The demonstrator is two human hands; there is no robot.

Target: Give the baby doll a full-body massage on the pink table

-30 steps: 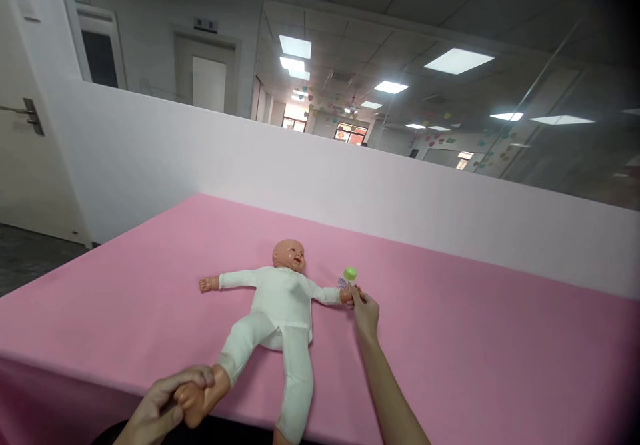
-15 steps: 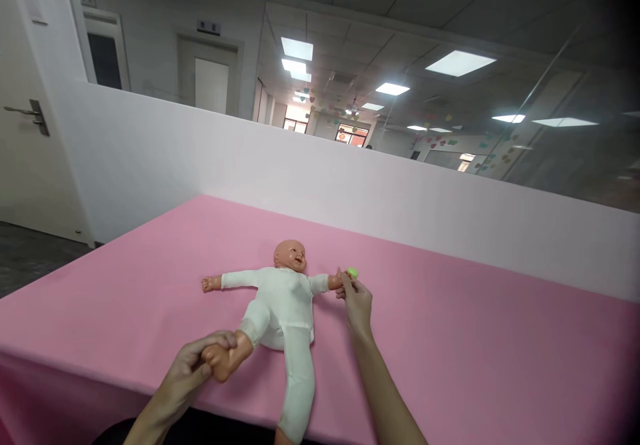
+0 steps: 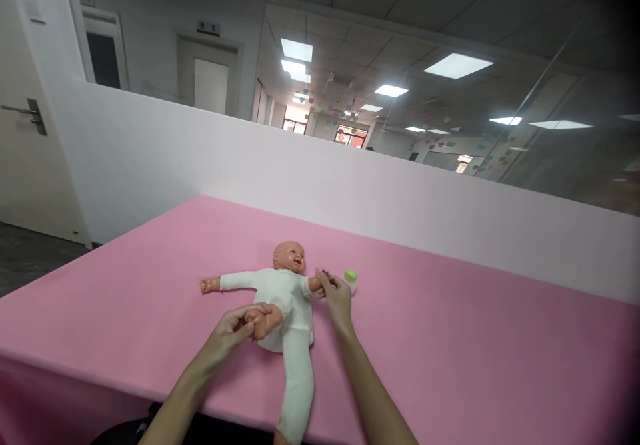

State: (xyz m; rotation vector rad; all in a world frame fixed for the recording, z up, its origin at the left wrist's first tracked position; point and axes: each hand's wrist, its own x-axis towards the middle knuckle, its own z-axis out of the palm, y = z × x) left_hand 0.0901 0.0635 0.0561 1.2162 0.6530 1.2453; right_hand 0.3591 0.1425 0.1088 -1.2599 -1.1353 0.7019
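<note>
A baby doll in a white suit lies on its back on a pink-covered table, its head toward the wall. My left hand grips the doll's bare foot, with that leg bent up over the belly. The fingers of my right hand are closed round the doll's hand on the right side of the picture. The doll's other arm is stretched out to the left. Its other leg lies straight toward the near table edge.
A small bottle with a green cap stands just beyond my right hand. Behind the table runs a low white wall with glass above it. A door is at the far left.
My left hand has pushed the doll's foot up and right, bending the leg over its belly. My right hand has moved left with the doll's hand, drawing its arm inward and uncovering the bottle.
</note>
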